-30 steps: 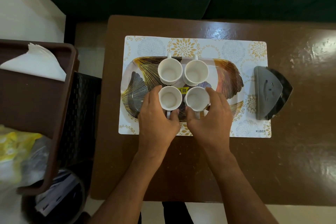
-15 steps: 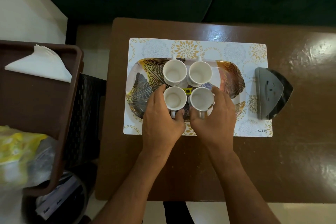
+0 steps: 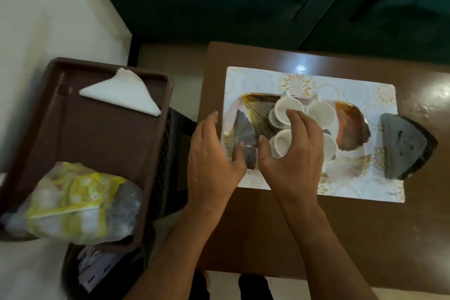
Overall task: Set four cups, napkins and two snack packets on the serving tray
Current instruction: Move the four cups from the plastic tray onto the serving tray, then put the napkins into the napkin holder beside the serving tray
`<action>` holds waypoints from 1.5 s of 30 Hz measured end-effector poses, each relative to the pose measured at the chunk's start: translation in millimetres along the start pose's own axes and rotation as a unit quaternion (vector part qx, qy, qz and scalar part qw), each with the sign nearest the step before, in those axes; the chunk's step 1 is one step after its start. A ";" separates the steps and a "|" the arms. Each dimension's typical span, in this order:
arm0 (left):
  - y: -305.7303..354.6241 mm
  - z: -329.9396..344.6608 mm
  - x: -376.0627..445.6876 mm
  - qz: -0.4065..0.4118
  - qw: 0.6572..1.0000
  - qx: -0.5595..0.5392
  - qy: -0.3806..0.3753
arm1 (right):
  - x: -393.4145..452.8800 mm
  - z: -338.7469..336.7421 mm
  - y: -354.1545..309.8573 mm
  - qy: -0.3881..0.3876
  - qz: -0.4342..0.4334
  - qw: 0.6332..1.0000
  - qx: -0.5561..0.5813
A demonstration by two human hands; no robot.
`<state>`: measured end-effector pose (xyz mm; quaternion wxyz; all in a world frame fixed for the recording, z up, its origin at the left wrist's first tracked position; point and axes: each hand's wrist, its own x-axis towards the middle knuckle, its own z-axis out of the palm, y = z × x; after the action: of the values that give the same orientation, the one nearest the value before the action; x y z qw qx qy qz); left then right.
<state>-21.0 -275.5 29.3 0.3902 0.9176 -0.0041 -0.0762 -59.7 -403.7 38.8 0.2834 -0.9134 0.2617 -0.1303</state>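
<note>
Several white cups stand close together on the patterned serving tray [image 3: 350, 126]: the far-left cup [image 3: 282, 111], the far-right cup [image 3: 320, 112], the near-left cup [image 3: 282, 142] and the near-right cup [image 3: 330, 147], partly hidden by my right hand. My right hand [image 3: 292, 156] hovers above the near cups, fingers spread, holding nothing. My left hand [image 3: 210, 156] is open at the tray's left edge. White folded napkins [image 3: 121, 92] and snack packets [image 3: 75, 200] in a clear bag lie in a brown tray [image 3: 102, 143] on the left.
The serving tray rests on a floral placemat [image 3: 353, 187] on a brown table [image 3: 365, 238]. A dark grey wedge-shaped holder [image 3: 404, 146] sits at the placemat's right end. A black woven stool [image 3: 170, 153] lies between the brown tray and table.
Both hands have let go of the two near cups and shifted left. The view has swung left, bringing the brown tray with napkins and packets more into sight.
</note>
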 end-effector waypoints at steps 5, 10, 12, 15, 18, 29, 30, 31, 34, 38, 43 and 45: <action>-41.9 -50.0 20.5 -0.023 0.999 0.003 0.030 | -6.2 39.5 -57.0 -0.022 -0.031 0.999 0.003; -88.6 -93.9 42.5 -0.047 0.997 0.007 0.057 | -11.8 87.4 -115.5 -0.075 -0.042 0.996 0.014; -103.7 -105.3 50.7 -0.062 0.996 0.002 0.064 | -10.7 106.4 -133.3 -0.097 -0.043 0.994 0.016; -125.5 -117.4 65.3 -0.087 0.994 -0.003 0.069 | -5.2 136.7 -156.1 -0.115 -0.061 0.991 0.028; -140.6 -124.0 80.9 -0.124 0.990 -0.018 0.070 | 5.1 163.5 -174.1 -0.144 -0.061 0.987 0.020; -158.4 -123.2 114.0 -0.218 0.966 -0.135 0.033 | 42.5 234.6 -197.3 -0.187 -0.046 0.979 -0.064; -158.8 -122.3 114.4 -0.223 0.964 -0.144 0.031 | 43.0 238.2 -198.0 -0.185 -0.043 0.979 -0.069; -159.3 -121.6 114.4 -0.229 0.961 -0.154 0.029 | 43.3 241.2 -198.7 -0.183 -0.039 0.980 -0.074; -161.2 -118.7 115.0 -0.253 0.951 -0.177 0.027 | 43.2 247.8 -198.6 -0.179 -0.022 0.981 -0.070; -163.7 -116.8 118.7 -0.287 0.932 -0.217 0.042 | 38.9 247.0 -197.2 -0.185 -0.017 0.982 -0.044; -163.0 -117.4 123.2 -0.345 0.885 -0.305 0.067 | 38.0 236.3 -195.6 -0.197 0.025 0.980 0.027; -162.8 -118.7 125.9 -0.369 0.859 -0.349 0.067 | 37.4 230.7 -194.6 -0.201 0.046 0.976 0.068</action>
<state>111.9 -85.8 -23.3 0.6278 0.6583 0.3877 -0.1491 139.1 -184.0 -29.7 0.3978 -0.8863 0.2315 0.0517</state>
